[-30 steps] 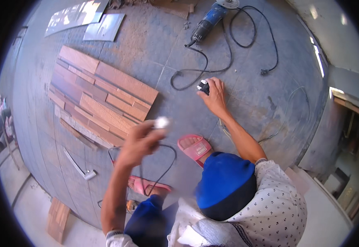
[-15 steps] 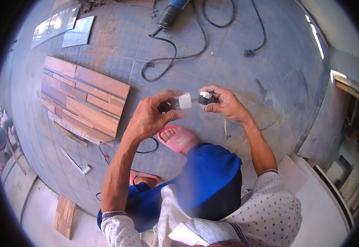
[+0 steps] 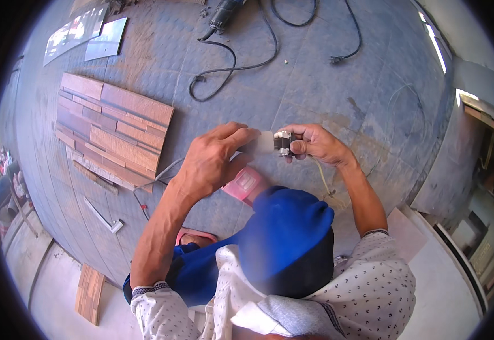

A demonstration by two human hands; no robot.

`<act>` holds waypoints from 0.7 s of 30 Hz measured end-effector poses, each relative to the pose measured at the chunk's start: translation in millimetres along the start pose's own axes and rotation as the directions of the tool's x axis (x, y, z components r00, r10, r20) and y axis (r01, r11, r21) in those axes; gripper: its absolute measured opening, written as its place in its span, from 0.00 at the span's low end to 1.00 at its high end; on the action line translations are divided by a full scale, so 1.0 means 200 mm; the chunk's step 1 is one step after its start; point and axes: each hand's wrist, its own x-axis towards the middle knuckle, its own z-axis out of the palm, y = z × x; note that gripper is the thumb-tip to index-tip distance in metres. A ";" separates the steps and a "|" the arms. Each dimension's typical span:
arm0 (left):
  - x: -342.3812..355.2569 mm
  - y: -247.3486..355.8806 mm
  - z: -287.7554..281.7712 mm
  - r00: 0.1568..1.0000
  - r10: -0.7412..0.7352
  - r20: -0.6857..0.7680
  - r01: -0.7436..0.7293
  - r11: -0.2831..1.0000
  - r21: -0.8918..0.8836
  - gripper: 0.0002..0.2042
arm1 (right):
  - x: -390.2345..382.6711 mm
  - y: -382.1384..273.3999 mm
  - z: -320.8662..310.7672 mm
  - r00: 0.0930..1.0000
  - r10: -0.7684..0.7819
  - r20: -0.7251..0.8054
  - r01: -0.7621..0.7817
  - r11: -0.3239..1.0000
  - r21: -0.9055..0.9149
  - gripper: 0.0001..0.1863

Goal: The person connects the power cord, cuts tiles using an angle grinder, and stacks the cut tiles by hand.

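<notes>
Above my knees, both hands are raised close together. My left hand (image 3: 216, 157) is closed on a whitish plastic piece (image 3: 262, 143), blurred, whose far end meets or nearly meets the part in the other hand; I cannot tell if they touch. Pinched in my right hand (image 3: 319, 145) is a small black and white electrical component (image 3: 283, 144). A pale yellow wire (image 3: 323, 174) hangs below the right hand. Near my left forearm runs a grey cable (image 3: 166, 170) with a red spot on it; where its upper end goes is hidden.
A wood-look panel (image 3: 116, 127) lies on the tiled floor to the left, with an angled metal tool (image 3: 104, 218) below it. Ahead lies a dark power tool (image 3: 224, 16) with its black cord (image 3: 232, 62). Glossy sheets (image 3: 106, 39) lie far left. My pink sandal (image 3: 246, 184) is below the hands.
The whitish piece and the component have come together from a visible gap. My left hand has turned, its back now facing up. The view has shifted slightly.
</notes>
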 end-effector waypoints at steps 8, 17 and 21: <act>-0.06 0.00 0.03 0.998 0.031 -0.053 -0.027 0.996 0.083 0.21 | 0.04 -0.03 0.06 0.999 0.039 -0.005 -0.040 0.998 -0.044 0.30; -0.11 -0.06 0.09 0.986 -0.071 -0.148 0.048 0.987 -0.154 0.21 | 0.04 -0.04 0.10 1.000 -0.009 -0.011 0.008 0.993 -0.118 0.26; -0.14 -0.05 0.08 0.990 -0.082 -0.112 0.070 0.992 -0.100 0.21 | 0.05 -0.03 0.14 1.000 -0.010 -0.006 0.008 0.973 -0.230 0.26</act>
